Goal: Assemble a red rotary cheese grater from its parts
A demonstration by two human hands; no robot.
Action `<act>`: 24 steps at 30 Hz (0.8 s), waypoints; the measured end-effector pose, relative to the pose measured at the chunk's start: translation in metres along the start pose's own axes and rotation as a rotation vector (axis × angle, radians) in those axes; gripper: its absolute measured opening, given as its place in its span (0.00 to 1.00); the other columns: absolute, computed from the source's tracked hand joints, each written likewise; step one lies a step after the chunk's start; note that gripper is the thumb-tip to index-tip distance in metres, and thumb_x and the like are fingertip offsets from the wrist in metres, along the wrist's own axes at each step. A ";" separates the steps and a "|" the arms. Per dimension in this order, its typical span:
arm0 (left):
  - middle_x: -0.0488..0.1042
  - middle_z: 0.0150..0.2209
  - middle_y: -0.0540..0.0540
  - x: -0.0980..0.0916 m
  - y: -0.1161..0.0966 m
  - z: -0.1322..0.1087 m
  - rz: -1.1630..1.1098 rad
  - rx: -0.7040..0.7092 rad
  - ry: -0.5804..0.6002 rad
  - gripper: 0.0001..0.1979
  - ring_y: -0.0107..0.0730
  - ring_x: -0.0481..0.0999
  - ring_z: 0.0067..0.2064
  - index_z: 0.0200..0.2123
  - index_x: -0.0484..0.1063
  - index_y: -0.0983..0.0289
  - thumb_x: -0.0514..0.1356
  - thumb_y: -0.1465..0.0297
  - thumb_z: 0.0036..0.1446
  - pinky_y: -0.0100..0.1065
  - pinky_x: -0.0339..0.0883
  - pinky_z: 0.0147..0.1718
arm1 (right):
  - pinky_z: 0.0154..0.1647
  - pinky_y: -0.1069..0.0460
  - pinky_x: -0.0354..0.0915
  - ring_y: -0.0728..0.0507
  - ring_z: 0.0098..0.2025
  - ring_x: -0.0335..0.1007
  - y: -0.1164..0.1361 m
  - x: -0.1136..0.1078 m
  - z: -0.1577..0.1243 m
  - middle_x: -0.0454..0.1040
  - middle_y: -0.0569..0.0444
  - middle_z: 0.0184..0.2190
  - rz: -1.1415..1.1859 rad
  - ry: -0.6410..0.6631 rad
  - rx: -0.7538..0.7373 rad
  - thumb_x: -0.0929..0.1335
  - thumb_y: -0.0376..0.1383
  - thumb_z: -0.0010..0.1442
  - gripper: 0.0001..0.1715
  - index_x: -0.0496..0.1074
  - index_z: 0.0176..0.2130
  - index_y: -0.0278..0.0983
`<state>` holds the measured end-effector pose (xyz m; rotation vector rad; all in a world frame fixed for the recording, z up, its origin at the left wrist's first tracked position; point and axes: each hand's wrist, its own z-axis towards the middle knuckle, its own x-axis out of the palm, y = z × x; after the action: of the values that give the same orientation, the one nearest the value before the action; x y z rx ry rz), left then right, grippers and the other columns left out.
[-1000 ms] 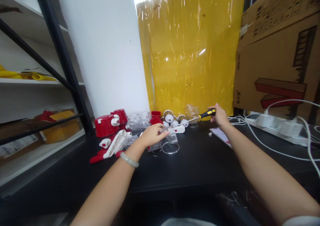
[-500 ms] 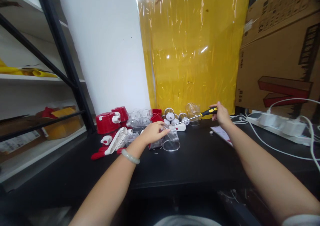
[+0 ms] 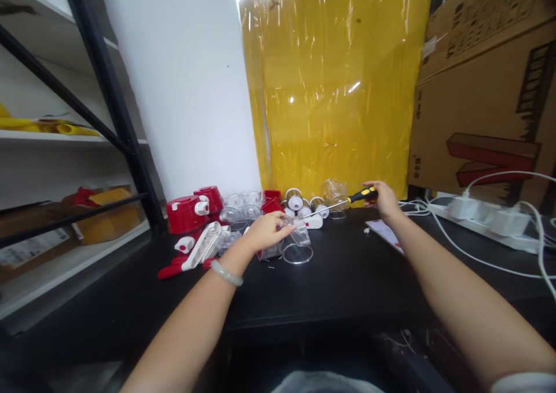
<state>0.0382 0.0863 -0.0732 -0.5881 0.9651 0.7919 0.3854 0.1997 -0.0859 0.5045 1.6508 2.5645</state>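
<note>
My right hand [image 3: 384,200] grips the black and yellow handle of a screwdriver [image 3: 362,194]. Its long metal shaft points left and slightly down, with the tip at a clear plastic cup-like part [image 3: 297,249]. That part lies on its side on the black table, and my left hand [image 3: 270,229] is closed on its upper end, thumb on the near side. The exact spot where the tip meets the part is too small to make out. Just behind are white-capped clear cylinders [image 3: 294,199] and a white piece [image 3: 314,222].
Red housings [image 3: 185,214], clear plastic parts [image 3: 242,204] and a white-and-red handle piece [image 3: 202,247] crowd the left. A phone [image 3: 384,233] lies by my right forearm. White cables and a power strip [image 3: 486,222] run along the right, under a large cardboard box [image 3: 482,103].
The fingers of my right hand have shifted slightly around the screwdriver handle. My left hand and the clear part stay where they were.
</note>
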 end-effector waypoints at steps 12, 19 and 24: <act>0.78 0.49 0.59 0.001 0.001 0.000 0.003 -0.001 0.002 0.24 0.39 0.78 0.45 0.25 0.76 0.64 0.54 0.54 0.66 0.39 0.69 0.46 | 0.15 0.54 0.61 0.49 0.13 0.60 -0.012 0.001 0.006 0.61 0.62 0.14 -0.036 -0.019 -0.047 0.64 0.54 0.60 0.22 0.69 0.37 0.38; 0.78 0.49 0.59 0.001 0.000 0.000 0.004 0.004 0.006 0.25 0.41 0.78 0.46 0.26 0.77 0.64 0.54 0.54 0.66 0.40 0.69 0.47 | 0.18 0.53 0.66 0.48 0.18 0.66 -0.013 -0.001 0.007 0.67 0.60 0.23 0.065 0.041 0.010 0.63 0.43 0.55 0.13 0.67 0.40 0.40; 0.77 0.49 0.59 -0.001 -0.002 0.000 0.006 -0.006 0.014 0.25 0.40 0.78 0.44 0.25 0.76 0.64 0.53 0.54 0.66 0.40 0.69 0.46 | 0.18 0.53 0.66 0.49 0.16 0.65 -0.009 0.002 0.004 0.67 0.62 0.23 0.068 0.012 0.032 0.66 0.41 0.54 0.14 0.65 0.41 0.41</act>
<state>0.0394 0.0845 -0.0719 -0.5969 0.9780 0.7970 0.3836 0.2076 -0.0918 0.5573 1.7102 2.5973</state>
